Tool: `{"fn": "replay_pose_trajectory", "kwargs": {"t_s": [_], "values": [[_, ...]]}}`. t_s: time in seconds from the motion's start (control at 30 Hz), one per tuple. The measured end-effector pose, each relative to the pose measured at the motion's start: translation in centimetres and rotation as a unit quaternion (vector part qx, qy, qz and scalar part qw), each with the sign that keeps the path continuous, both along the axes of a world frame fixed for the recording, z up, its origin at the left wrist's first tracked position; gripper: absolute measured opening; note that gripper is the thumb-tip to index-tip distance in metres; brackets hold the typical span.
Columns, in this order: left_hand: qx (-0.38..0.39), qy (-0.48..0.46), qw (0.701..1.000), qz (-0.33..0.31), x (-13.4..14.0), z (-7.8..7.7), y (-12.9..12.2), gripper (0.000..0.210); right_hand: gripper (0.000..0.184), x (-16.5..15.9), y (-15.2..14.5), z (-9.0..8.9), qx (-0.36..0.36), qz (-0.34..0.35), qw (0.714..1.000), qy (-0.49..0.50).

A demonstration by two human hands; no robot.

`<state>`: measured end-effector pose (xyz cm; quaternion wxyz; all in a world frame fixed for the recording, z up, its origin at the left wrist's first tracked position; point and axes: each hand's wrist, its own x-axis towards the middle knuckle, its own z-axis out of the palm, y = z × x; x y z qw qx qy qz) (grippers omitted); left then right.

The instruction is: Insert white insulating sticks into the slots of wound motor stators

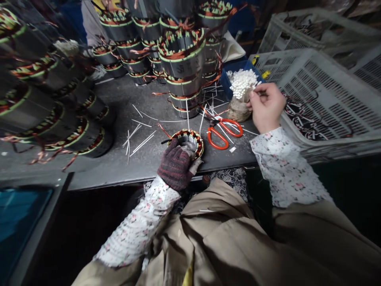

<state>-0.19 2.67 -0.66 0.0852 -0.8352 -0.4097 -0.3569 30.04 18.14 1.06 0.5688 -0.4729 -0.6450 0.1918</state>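
My left hand (175, 165), in a dark striped glove, is closed on the near-left side of a motor stator (200, 146) wound with copper wire at the table's front edge. White strips rise from the stator's far side. My bare right hand (267, 106) pinches thumb and forefinger together beside a bundle of thin white strips (242, 82). That bundle stands upright in a brown wrapped holder (239, 110). Whatever lies between the fingertips is too small to make out. Orange-handled scissors (218, 137) rest between the two hands.
Stacked stators (184, 65) rise behind, with more stacks (64, 115) on the left. Loose white strips (143, 143) are scattered over the dark table (119, 169). A blue bin (226, 85) and a white plastic crate (309, 75) holding dark parts stand to the right.
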Motion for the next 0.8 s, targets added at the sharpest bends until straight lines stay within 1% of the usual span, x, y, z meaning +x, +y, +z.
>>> {"fn": "replay_pose_trajectory", "kwargs": {"t_s": [0.07,0.1,0.13,0.17,0.2,0.23,0.3,0.33,0.4,0.43,0.5,0.57,0.67,0.8], "values": [[-0.003,-0.004,1.0,-0.01,-0.1,-0.2,0.1,0.019,0.015,-1.2,-3.1,0.5,0.049,-0.072,0.996,0.03],[-0.004,-0.007,1.0,-0.013,-0.2,-0.2,0.1,0.02,0.014,-2.0,-4.9,0.7,0.07,-0.1,0.992,0.01],[-0.005,-0.011,1.0,-0.015,-0.2,-0.2,0.1,0.022,0.012,-3.0,-6.9,0.9,0.087,-0.115,0.989,-0.031],[-0.006,-0.015,1.0,-0.017,-0.2,-0.2,0.1,0.024,0.006,-3.9,-8.8,1.0,0.103,-0.103,0.985,-0.088],[-0.01,-0.017,1.0,-0.017,-0.2,-0.2,-0.1,0.026,0.004,-4.7,-10.6,0.9,0.135,-0.068,0.98,-0.13],[-0.016,-0.019,1.0,-0.015,-0.1,-0.1,-0.2,0.028,0.011,-5.4,-12.2,0.8,0.169,-0.011,0.973,-0.156],[-0.027,-0.02,0.999,-0.003,-0.1,0.0,-0.5,0.038,0.015,-6.4,-14.7,0.0,0.211,0.101,0.959,-0.162],[-0.032,-0.018,0.999,0.005,-0.1,0.1,-0.7,0.046,0.014,-6.7,-15.6,-0.5,0.215,0.143,0.954,-0.15],[-0.042,-0.011,0.999,0.017,-0.1,0.1,-0.9,0.063,0.011,-7.1,-17.0,-1.6,0.196,0.184,0.956,-0.121],[-0.047,-0.005,0.999,0.018,-0.2,0.0,-0.9,0.068,0.012,-7.2,-17.6,-2.0,0.18,0.19,0.959,-0.112],[-0.056,0.009,0.998,0.016,-0.2,0.0,-0.9,0.073,0.016,-7.3,-18.5,-2.3,0.138,0.19,0.966,-0.109],[-0.058,0.017,0.998,0.019,-0.3,-0.1,-0.8,0.072,0.017,-7.3,-19.1,-2.1,0.093,0.181,0.971,-0.122],[-0.057,0.019,0.998,0.021,-0.3,-0.1,-0.7,0.07,0.021,-7.4,-19.4,-1.4,0.026,0.177,0.976,-0.125],[-0.059,0.019,0.998,0.016,-0.2,-0.1,-0.7,0.071,0.033,-8.4,-18.6,-0.8,-0.07,0.178,0.979,-0.068]]}}
